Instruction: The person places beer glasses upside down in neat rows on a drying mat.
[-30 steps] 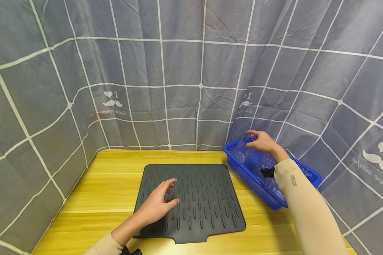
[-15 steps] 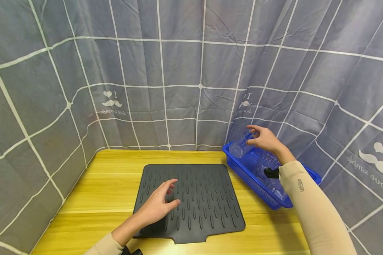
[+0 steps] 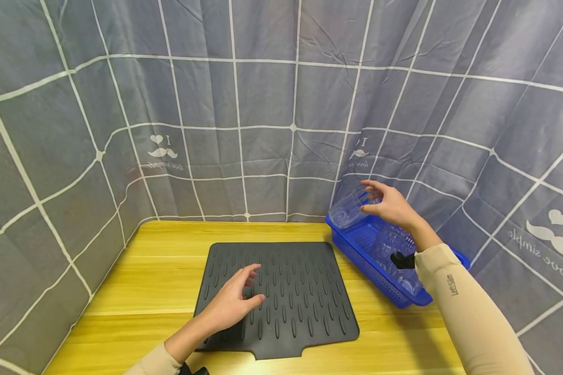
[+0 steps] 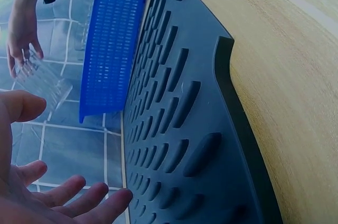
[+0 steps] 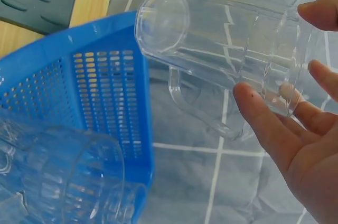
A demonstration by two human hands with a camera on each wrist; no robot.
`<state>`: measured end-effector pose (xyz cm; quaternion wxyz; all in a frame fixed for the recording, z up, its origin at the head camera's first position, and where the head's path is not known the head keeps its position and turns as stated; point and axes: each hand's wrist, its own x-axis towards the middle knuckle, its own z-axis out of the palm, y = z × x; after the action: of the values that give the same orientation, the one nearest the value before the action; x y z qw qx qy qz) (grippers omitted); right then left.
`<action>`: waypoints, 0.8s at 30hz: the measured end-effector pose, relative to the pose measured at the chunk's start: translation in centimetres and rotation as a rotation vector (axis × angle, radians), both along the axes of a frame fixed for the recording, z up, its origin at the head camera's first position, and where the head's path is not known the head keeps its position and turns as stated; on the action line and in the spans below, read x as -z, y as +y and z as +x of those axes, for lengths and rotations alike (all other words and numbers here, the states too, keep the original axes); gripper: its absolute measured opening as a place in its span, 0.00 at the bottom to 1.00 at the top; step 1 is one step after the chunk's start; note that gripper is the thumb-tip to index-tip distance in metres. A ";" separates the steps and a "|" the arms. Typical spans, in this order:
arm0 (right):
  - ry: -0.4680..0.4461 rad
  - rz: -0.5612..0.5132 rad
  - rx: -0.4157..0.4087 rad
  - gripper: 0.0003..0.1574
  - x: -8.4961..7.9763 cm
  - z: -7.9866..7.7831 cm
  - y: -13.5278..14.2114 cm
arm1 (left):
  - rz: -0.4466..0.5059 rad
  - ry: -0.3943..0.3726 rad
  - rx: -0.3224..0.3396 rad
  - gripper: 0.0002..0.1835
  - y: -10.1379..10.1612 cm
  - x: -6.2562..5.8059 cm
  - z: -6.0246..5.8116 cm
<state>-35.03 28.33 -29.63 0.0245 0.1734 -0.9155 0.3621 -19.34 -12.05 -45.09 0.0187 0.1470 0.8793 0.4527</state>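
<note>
A clear glass mug (image 5: 211,39) with a side handle is gripped near its rim by my right hand (image 3: 390,207). It tilts with its base toward the left, over the far left end of the blue basket (image 3: 366,268). In the right wrist view its handle hangs below the body. More clear glassware (image 5: 68,176) lies inside the basket. My left hand (image 3: 232,299) hovers over the dark ribbed mat (image 3: 305,291), fingers relaxed and apart, holding nothing. The left wrist view shows its spread fingers (image 4: 87,200) beside the mat.
The mat lies flat on a yellow wooden table (image 3: 169,255), with the basket to its right. A grey curtain with white grid lines (image 3: 267,104) hangs around the table's back and sides.
My right hand has raised the glass mug out of the basket, and the mug's base has swung up and to the left. The left hand stays in place.
</note>
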 end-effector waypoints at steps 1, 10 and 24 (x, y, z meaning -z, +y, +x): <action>-0.002 -0.013 -0.008 0.47 0.0 0.2 -0.1 | 0.001 -0.001 0.000 0.37 0.0 0.0 0.0; -0.035 -0.166 -0.066 0.48 0.9 1.8 -0.9 | 0.009 -0.007 0.006 0.37 -0.1 0.1 0.0; -0.089 -0.385 -0.117 0.45 3.7 5.3 -2.9 | 0.032 -0.014 0.050 0.37 -1.5 0.2 0.7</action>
<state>-29.73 25.39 -33.31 -0.0044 0.2023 -0.8181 0.5383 -18.68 -13.54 -45.28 0.0337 0.1659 0.8678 0.4672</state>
